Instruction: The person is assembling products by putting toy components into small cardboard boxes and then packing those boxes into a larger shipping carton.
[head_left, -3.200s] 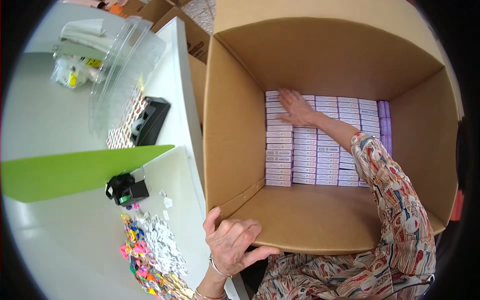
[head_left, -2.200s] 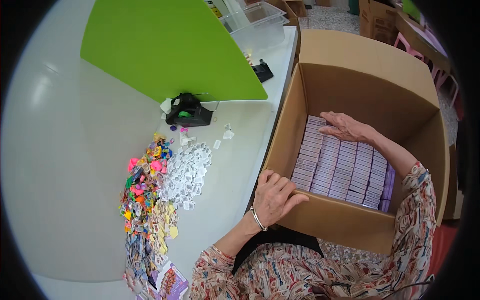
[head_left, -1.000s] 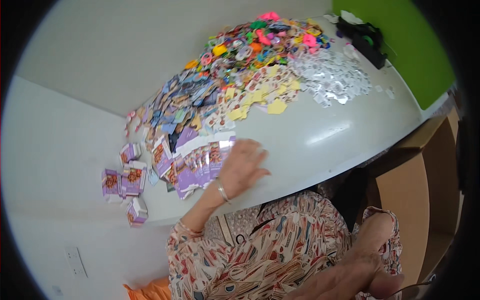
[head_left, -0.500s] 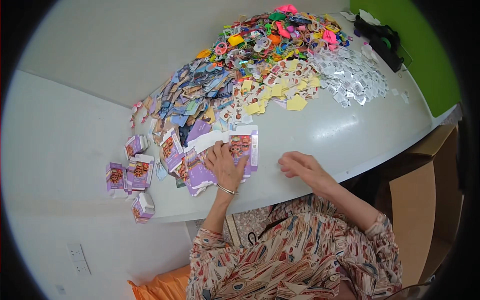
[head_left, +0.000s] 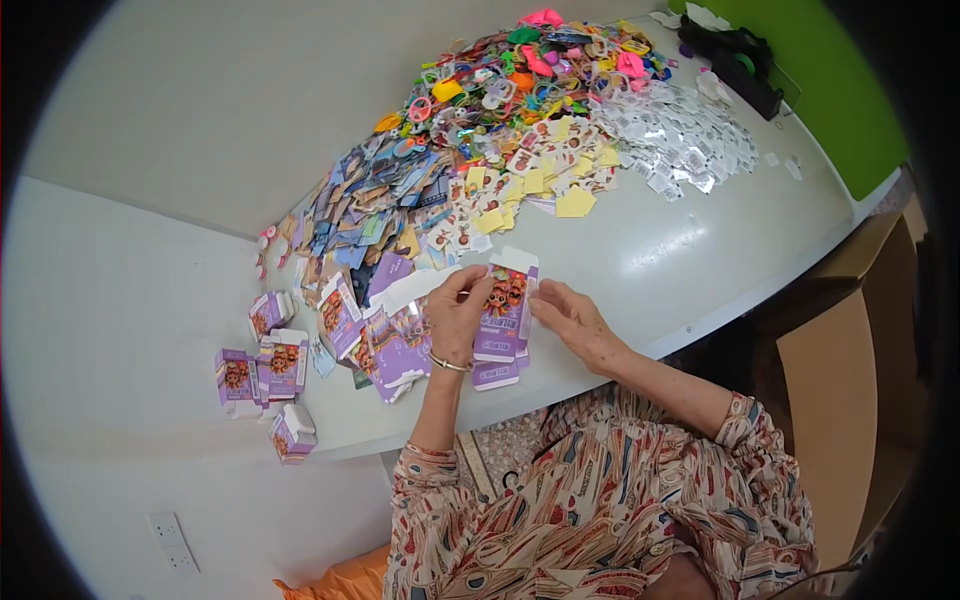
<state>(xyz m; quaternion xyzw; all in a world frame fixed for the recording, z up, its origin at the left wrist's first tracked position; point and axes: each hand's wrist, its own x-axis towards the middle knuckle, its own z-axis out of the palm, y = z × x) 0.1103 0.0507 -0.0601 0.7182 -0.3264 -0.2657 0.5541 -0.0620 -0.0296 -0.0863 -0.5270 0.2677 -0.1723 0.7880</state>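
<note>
A flattened purple carton (head_left: 500,318) with printed figures and white flaps is held upright between my hands, at the near edge of the table. My left hand (head_left: 458,318), with a bangle at its wrist, pinches the carton's left edge near the top. Against its right edge, the fingers of my right hand (head_left: 575,322) are bent and closed; its thumb is partly hidden. Left of my left hand lies a loose stack of flat purple cartons (head_left: 395,340), overlapping one another, with white flaps showing.
Several folded boxes (head_left: 285,365) stand at the table's left end. Behind lie heaps of blue cards (head_left: 375,200), yellow and white cards (head_left: 550,170), colourful plastic trinkets (head_left: 520,85) and silvery packets (head_left: 680,140). A black device (head_left: 745,75) sits far right; an open cardboard box (head_left: 830,400) is at right.
My left hand has lifted a flat carton off the stack and moved it rightward. My right hand has come in from the right to the carton's edge.
</note>
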